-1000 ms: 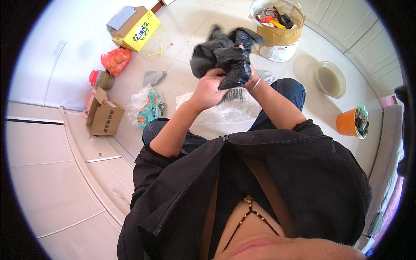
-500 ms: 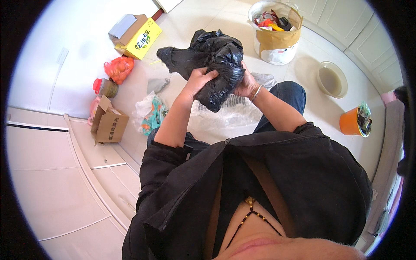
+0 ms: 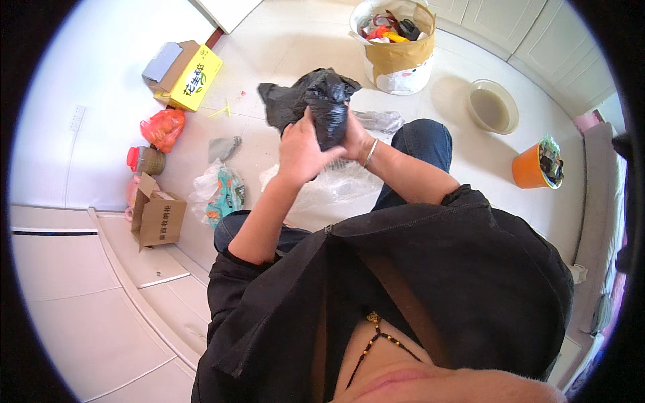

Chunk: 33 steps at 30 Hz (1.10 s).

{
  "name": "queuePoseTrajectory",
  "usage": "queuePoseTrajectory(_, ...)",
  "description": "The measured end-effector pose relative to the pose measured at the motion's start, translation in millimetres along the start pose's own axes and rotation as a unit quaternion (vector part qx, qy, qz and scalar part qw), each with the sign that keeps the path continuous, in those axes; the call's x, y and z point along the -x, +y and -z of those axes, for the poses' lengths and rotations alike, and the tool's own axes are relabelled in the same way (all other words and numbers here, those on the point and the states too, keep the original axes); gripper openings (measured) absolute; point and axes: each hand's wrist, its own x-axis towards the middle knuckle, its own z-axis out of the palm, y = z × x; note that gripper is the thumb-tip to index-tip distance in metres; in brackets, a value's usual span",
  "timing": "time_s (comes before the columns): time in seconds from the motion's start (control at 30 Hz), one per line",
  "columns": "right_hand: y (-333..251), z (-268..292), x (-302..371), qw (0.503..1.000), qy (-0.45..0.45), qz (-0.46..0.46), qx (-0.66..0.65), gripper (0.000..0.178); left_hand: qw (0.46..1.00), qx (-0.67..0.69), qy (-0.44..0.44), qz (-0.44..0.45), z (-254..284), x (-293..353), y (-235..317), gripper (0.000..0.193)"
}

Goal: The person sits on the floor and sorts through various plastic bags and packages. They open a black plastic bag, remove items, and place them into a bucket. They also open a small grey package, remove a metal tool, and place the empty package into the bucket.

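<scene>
A crumpled black plastic bag is held up in front of me, bunched into a rounded bundle with a loose flap at its left. What is inside it does not show. My left hand presses against the bundle's near left side, fingers upward and thumb stretched out to the right. From the right, my right hand grips the bundle, its fingers partly hidden behind the plastic. Beneath my hands, clear plastic sheeting lies on the floor, with a grey plastic piece beyond it.
To the left are a yellow carton, a red bag, a red-lidded jar, a brown box and a teal-patterned bag. A filled bin, a basin of cloudy water and an orange bucket stand to the right.
The black bag is bunched smaller and sits a little nearer the picture's middle left. My left hand has shifted its hold, its thumb now off the plastic. The whole view has moved slightly.
</scene>
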Motion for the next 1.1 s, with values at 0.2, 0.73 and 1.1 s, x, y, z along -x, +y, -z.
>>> queuePoseTrajectory(0.2, -0.9, -15.8, 10.2, 0.983, -0.088, 0.066, 0.148, 0.075, 0.901, 0.430, -0.003, 0.055, 12.4, -0.5, -23.1, 0.035)
queuePoseTrajectory(0.73, -11.4, -31.2, 11.9, 0.908, -0.033, 0.246, 0.337, 0.048, 0.945, 0.243, 0.219, 0.007, -8.3, -17.2, -27.8, 0.050)
queuePoseTrajectory(1.1, -21.2, -36.9, 25.4, 0.940, -0.081, 0.183, 0.275, 0.081, 0.768, 0.622, 0.094, 0.122, -0.4, -7.9, -7.2, 0.052)
